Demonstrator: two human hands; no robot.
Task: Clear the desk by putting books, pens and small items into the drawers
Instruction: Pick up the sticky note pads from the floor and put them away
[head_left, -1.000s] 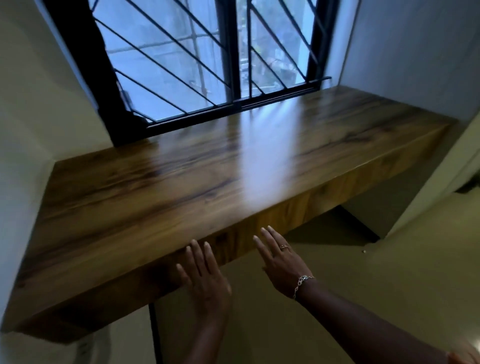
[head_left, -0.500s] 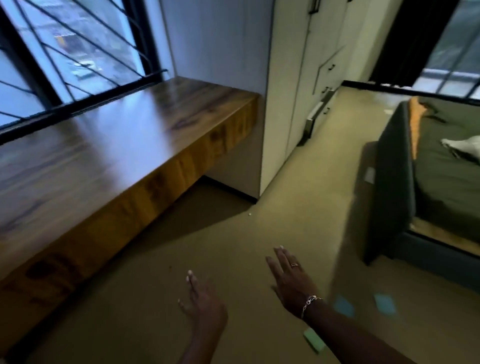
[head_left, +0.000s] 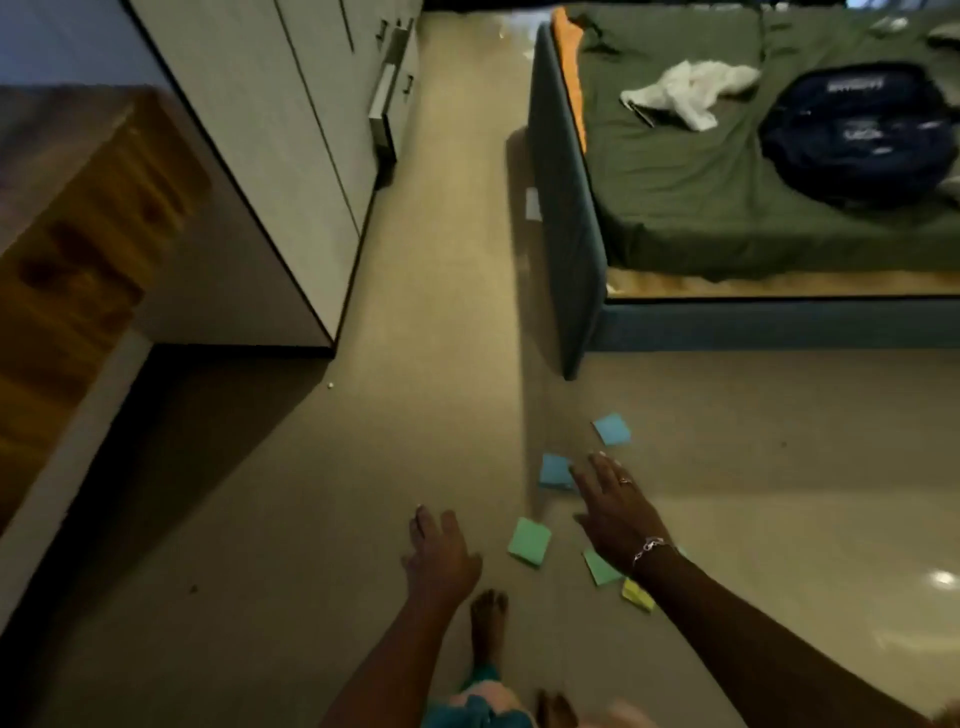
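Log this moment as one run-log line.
left hand: open, empty | right hand: open, extended toward blue sticky note | other sticky notes: loose on floor beside bed

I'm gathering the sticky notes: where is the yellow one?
Head view, lower centre-right: the yellow note lies on the floor beside a green note, partly behind the right forearm.

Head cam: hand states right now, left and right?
Left hand: open, fingers spread, holding nothing.
Right hand: open, fingers spread, holding nothing.
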